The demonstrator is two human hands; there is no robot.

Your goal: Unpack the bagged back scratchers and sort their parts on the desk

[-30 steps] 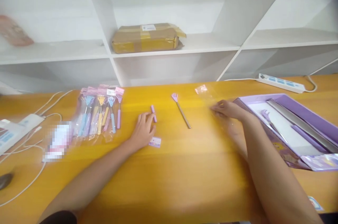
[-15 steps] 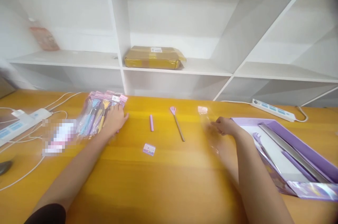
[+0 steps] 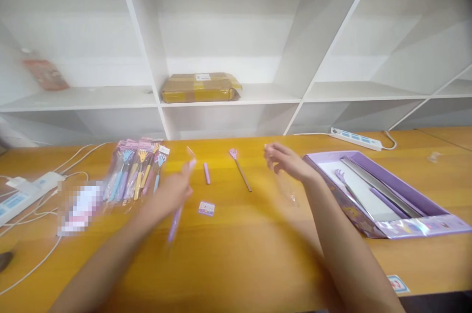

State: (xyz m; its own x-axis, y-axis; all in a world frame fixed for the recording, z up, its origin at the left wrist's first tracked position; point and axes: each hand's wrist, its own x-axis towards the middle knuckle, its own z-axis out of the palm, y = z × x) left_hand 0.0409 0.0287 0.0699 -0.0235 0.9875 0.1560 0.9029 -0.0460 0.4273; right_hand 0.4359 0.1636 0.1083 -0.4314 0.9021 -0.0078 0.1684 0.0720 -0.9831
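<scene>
One purple scratcher [image 3: 174, 225]: left hand [image 3: 177, 187], fingers closed around it | right hand [image 3: 286, 159]: fingers curled by clear bag [image 3: 290, 191], grip indeterminable

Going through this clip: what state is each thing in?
Left hand: closed on a purple scratcher, blurred.
Right hand: bent, over the clear bag; grip unclear.
Pile of scratchers: bagged.
Bare scratcher: unwrapped, lying flat.
Purple tube: lying loose.
Card: lying flat.
Box: open.
Parcel: taped, its right end ragged.
Left strip: a plug sits in it.
Right strip: no plug seen in it.
</scene>
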